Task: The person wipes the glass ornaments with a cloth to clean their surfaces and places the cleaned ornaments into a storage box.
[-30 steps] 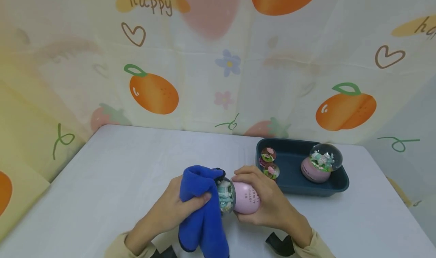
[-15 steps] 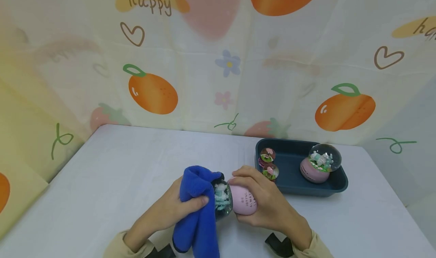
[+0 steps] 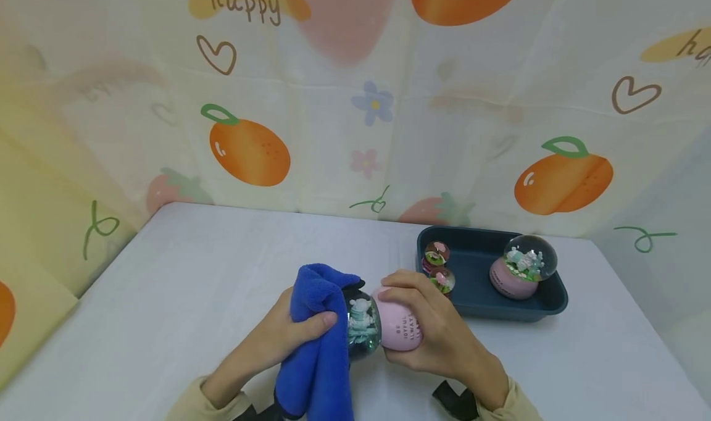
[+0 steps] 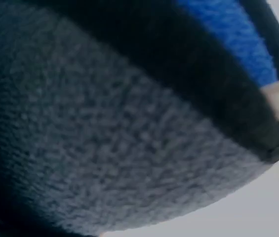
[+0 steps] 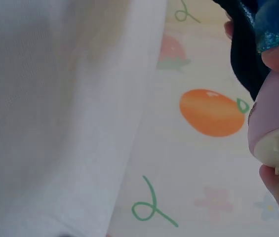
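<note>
A snow globe (image 3: 363, 325) with a pink lettered base lies on its side above the table, its glass dome toward the left. My right hand (image 3: 439, 334) grips the pink base, fingers over the top. In the right wrist view the pale underside of the base (image 5: 276, 146) shows a small switch. My left hand (image 3: 289, 334) holds a blue cloth (image 3: 322, 359) with dark edging, thumb on its front, the cloth pressed against the far left of the dome. The cloth's grey side (image 4: 129, 138) fills most of the left wrist view. The left fingers are hidden behind the cloth.
A dark blue tray (image 3: 472, 310) stands at the right back of the white-covered table (image 3: 222, 254). Inside it are a larger snow globe (image 3: 522, 266) at the right and two small globes (image 3: 437, 254) at the left. A printed curtain (image 3: 328, 100) hangs behind.
The cloth has shifted slightly left and down along the dome, so more of the glass shows. The pink base has turned a little in my right hand. The tray has not moved.
</note>
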The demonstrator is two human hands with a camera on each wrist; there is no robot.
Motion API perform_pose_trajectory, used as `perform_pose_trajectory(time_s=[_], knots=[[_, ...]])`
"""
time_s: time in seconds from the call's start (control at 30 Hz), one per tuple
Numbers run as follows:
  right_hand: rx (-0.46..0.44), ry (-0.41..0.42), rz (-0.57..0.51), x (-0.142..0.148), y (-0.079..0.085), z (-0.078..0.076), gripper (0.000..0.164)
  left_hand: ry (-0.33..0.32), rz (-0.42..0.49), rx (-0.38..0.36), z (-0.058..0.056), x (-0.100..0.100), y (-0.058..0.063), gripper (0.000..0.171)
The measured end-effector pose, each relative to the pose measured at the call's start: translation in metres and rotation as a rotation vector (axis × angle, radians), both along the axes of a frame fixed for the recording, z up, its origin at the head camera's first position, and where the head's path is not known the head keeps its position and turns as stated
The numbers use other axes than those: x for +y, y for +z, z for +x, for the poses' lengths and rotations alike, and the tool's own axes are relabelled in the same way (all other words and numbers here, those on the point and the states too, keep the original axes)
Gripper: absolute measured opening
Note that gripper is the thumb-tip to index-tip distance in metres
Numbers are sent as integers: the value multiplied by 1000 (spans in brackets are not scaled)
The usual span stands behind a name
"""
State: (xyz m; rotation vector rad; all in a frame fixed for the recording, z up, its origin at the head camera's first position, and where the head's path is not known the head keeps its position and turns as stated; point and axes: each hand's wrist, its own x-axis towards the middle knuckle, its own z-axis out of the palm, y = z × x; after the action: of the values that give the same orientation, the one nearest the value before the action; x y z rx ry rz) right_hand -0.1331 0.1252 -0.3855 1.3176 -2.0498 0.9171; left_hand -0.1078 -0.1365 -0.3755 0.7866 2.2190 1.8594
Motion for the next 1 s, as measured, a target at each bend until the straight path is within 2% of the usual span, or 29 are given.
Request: perform_pose_trajectory(time_s=[0.17,0.3,0.37,0.43,0.5,0.6,0.7,0.83,1.0], knots=[[6,-25,6,1,0,-1,84,122,-9,27,3,2,-1,29],[-41,-61,42,3,0,0,85,234,-43,50,6,3,1,32],[-70,-73,58,4,0,0,87,270,-57,65,7,4,2,34],[-95,-73,61,4,-1,0,88,276,-71,87,8,4,3,37],[-116,-71,53,4,-1,-1,87,248,-86,140,9,5,2,42],[-135,-81,45,5,-1,-2,84,185,-132,217,10,9,2,59],[-130,-113,54,5,-1,-2,82,169,-204,297,12,13,1,76],[-108,-115,68,4,-3,-2,81,224,-340,413,16,17,3,85],[-36,-105,116,1,-5,-1,82,308,-548,589,19,23,2,85]])
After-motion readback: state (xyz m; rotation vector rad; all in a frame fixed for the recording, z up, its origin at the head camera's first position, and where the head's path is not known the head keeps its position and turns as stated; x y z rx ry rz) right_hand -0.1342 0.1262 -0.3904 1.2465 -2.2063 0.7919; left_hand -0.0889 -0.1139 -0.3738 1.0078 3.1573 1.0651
